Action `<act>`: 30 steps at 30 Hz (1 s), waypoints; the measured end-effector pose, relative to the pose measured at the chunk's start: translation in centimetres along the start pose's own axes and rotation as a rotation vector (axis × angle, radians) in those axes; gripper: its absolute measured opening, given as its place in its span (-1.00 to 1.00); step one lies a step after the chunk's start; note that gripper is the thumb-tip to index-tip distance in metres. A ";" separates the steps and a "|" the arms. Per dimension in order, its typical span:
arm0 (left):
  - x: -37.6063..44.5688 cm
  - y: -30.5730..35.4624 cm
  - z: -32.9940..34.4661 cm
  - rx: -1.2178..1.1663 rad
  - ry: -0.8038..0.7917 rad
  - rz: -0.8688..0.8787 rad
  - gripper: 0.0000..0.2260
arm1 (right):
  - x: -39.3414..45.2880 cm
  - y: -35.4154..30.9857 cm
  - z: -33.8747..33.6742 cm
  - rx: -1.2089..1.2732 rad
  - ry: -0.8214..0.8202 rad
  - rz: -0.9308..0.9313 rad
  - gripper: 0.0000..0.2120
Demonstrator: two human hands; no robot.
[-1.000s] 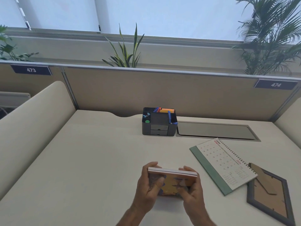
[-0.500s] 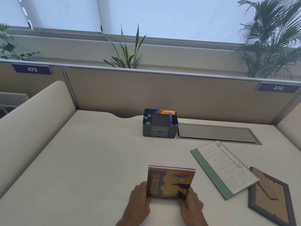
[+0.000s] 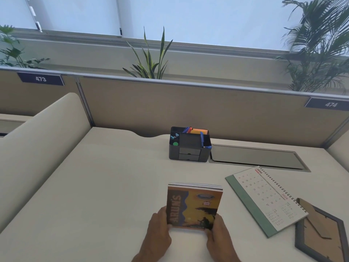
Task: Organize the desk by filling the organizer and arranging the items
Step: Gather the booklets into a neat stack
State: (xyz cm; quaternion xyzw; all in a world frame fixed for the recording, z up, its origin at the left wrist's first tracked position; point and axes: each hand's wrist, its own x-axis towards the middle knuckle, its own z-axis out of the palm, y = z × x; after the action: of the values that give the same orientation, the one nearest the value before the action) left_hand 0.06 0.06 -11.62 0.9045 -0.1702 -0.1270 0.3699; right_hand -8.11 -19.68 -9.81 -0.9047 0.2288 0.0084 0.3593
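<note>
Now I hold the notebooks [image 3: 194, 207] with both hands, near the front edge of the desk [image 3: 94, 186]. My left hand [image 3: 158, 231] is closed on the lower left corner, and my right hand [image 3: 219, 235] on the lower right corner; the far edge seems raised toward me, though I cannot tell if the near edge touches the desk. I think they are a small stack, because several page edges show at the top.

To do this step well, I would keep the edges aligned between both palms and lay the stack down flat and square to the desk edge, well apart from the calendar [image 3: 264, 199] on the right. The organizer [image 3: 189, 146] at the back already has pens and an orange pad inside.

On the cover I read "ARUN'S" in large letters along the left side. The calendar shows "JUNE" and, I believe, "2026". The partition carries the labels "473" [image 3: 40, 79] and "474" [image 3: 330, 104]. A frame [image 3: 321, 237] lies face down beside the calendar.
</note>
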 end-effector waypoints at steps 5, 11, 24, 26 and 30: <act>2.6 0.0 -5.1 -0.135 0.183 0.032 -0.54 | 2.7 -5.4 0.5 0.196 0.023 -0.057 -0.58; 7.0 -0.5 -11.4 -0.400 0.335 -0.134 -0.61 | 7.4 -12.7 1.6 0.407 0.037 -0.034 -0.63; 19.4 -4.1 -17.9 -0.421 0.421 -0.257 -0.67 | 19.9 -19.9 6.0 0.585 0.046 0.181 -0.76; 20.8 -5.0 -17.6 -0.389 0.415 -0.280 -0.78 | 21.0 -19.7 7.0 0.575 0.068 0.232 -0.75; 22.9 -6.7 -16.4 -0.299 0.406 -0.299 -0.81 | 22.6 -19.4 8.2 0.548 0.111 0.294 -0.71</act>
State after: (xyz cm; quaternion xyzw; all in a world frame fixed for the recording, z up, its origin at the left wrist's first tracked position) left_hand 28.16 5.61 -7.44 0.8618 0.0634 -0.0201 0.5028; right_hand 21.53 -11.17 -7.39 -0.7305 0.3700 -0.0509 0.5718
